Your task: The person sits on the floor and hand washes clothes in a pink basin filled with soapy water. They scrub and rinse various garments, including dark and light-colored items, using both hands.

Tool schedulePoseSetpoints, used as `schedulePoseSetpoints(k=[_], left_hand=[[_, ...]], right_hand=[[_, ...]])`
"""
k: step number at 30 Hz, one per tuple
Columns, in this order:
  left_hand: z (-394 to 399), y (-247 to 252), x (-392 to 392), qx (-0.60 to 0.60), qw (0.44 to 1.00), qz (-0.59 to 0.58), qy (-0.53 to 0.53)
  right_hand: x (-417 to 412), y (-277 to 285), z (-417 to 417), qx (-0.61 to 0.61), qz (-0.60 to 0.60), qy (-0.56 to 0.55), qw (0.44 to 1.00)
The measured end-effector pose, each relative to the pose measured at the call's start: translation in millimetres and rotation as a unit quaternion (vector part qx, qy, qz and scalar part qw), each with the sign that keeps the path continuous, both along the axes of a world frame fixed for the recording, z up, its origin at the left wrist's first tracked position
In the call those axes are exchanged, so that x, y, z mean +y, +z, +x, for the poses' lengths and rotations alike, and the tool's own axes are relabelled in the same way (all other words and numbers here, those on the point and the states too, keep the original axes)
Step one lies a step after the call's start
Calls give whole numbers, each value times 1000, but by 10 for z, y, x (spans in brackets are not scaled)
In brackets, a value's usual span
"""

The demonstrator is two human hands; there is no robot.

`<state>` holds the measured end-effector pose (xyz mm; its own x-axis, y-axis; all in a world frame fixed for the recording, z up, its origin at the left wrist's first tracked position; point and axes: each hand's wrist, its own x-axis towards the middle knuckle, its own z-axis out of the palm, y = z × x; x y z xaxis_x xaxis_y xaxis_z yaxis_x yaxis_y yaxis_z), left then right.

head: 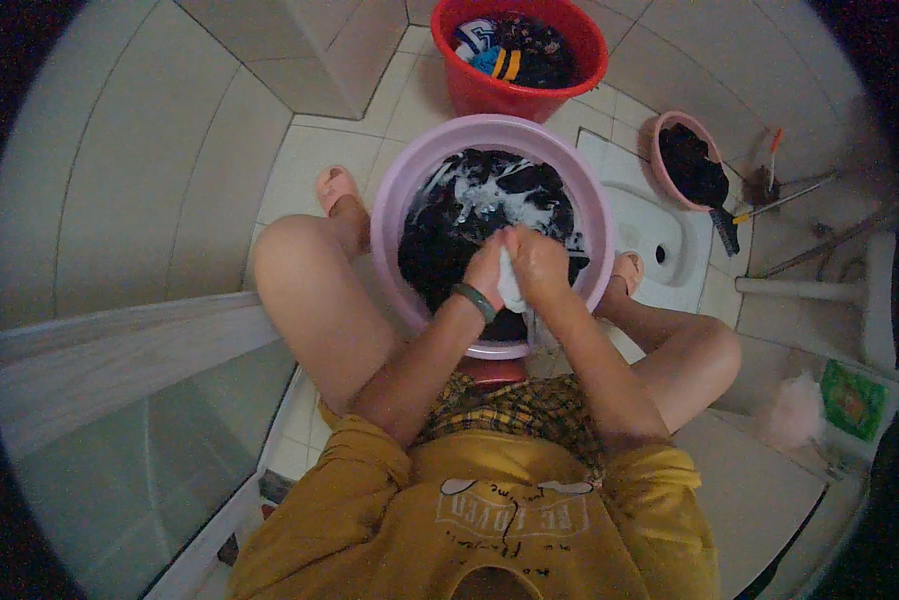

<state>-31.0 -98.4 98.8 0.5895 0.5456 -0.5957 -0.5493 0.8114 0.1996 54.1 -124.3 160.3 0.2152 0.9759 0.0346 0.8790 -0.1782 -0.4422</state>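
My left hand [485,271] and my right hand [541,262] are pressed together over a large pink plastic basin [394,161]. Both are closed on a white cloth [509,283], whose lower part shows between my wrists. Dark wet clothing [438,247] fills the basin beneath them, with white suds [487,196] lying over its upper part. A dark green bangle circles my left wrist. What the fingertips do on the cloth is hidden.
Beyond the basin stands a red tub [487,94] of clothes. To the right are a white squat toilet [686,232], a small pink basin [661,161] with dark cloth, and a yellow-collared brush [727,229]. A glass partition [156,420] runs along the left.
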Motion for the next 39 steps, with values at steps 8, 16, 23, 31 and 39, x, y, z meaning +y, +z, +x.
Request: schedulePoseSetpoints(k=[8,16,23,31,39], left_hand=[[-40,255,-57,53,996,57,-44],[-235,229,163,63,990,119,-35],[-138,328,116,-25,984,161,-75],[-184,391,134,33,973,202,-108],[-137,369,150,457,784,421,-14]], right_hand=[[-6,58,132,-17,1,26,1000],[-112,-134,496,549,5,-218,806],[-211,-179,266,466,12,-158,871],[-174,-131,233,562,-10,-149,814],[-197,-195,251,577,-5,-169,799]])
